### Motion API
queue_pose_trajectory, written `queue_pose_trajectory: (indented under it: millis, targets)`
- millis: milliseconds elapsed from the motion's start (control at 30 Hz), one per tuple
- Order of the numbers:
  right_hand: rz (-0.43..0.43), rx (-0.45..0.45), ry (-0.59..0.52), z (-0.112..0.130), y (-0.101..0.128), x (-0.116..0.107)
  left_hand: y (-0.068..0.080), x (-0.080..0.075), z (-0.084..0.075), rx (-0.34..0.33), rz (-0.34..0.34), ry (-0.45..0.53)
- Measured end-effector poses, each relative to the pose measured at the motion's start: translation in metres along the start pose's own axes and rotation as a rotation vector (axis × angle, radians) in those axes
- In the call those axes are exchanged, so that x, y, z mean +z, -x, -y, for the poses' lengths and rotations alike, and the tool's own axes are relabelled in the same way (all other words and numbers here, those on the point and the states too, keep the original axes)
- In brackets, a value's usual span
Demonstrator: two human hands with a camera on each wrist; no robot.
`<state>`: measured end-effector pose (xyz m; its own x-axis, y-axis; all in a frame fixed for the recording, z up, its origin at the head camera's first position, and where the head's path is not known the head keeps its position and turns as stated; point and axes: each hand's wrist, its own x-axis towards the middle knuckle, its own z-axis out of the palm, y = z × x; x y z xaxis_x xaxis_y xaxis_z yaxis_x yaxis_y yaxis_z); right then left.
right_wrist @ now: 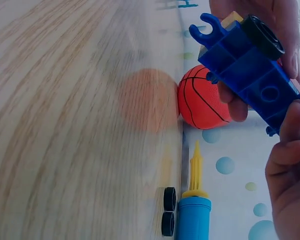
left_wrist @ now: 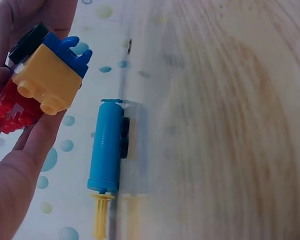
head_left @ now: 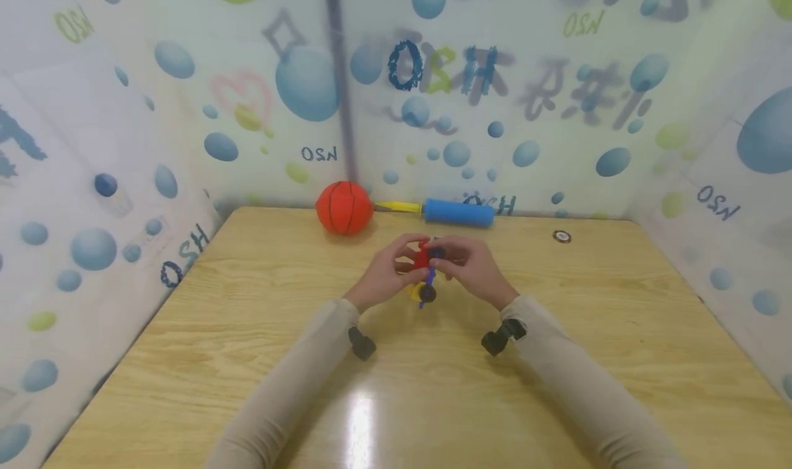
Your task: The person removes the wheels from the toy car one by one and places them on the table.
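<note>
Lying along the far edge of the table [head_left: 247,386], an orange ball [head_left: 344,208] and a blue pump [head_left: 458,212] with a yellow handle sit side by side, two small black wheels just beside the pump, with a small round disc [head_left: 562,236] well apart to the right; nothing stands between them and the hands. Above mid-table, the left hand [head_left: 386,273] and right hand [head_left: 473,266] both curl their fingers round a block toy [head_left: 427,269]. It joins red, yellow and blue bricks, with black wheels and a blue hook.
</note>
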<state>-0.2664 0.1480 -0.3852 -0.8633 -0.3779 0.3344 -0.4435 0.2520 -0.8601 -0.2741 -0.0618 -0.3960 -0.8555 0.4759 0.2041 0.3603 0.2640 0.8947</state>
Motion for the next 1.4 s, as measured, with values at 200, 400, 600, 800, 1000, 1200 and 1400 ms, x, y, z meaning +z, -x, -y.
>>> queue_pose_trajectory:
  millis: [200,400,600,800,1000,1200,1400]
  targets:
    - [0.055,-0.018,-0.038,0.003,-0.001,0.003,0.001,0.002,0.003,-0.015,0.016,0.056]
    - [0.1,-0.014,-0.047,0.001,-0.002,0.001,-0.001,0.002,0.003,0.004,0.05,0.049]
    - [0.119,-0.009,-0.033,0.001,-0.003,0.0,0.0,0.002,0.003,-0.025,0.05,0.05]
    - [0.132,0.021,-0.004,0.001,-0.005,-0.001,0.001,0.004,0.005,-0.054,0.034,0.022]
    - [0.146,0.044,0.018,0.001,-0.002,-0.002,0.002,0.007,0.005,-0.1,0.01,0.045]
    - [0.117,-0.004,0.02,0.001,0.001,0.001,0.003,0.003,-0.005,-0.142,0.007,0.081]
    - [0.029,-0.16,0.124,0.008,-0.001,-0.001,0.004,-0.008,-0.007,-0.16,0.044,0.097]
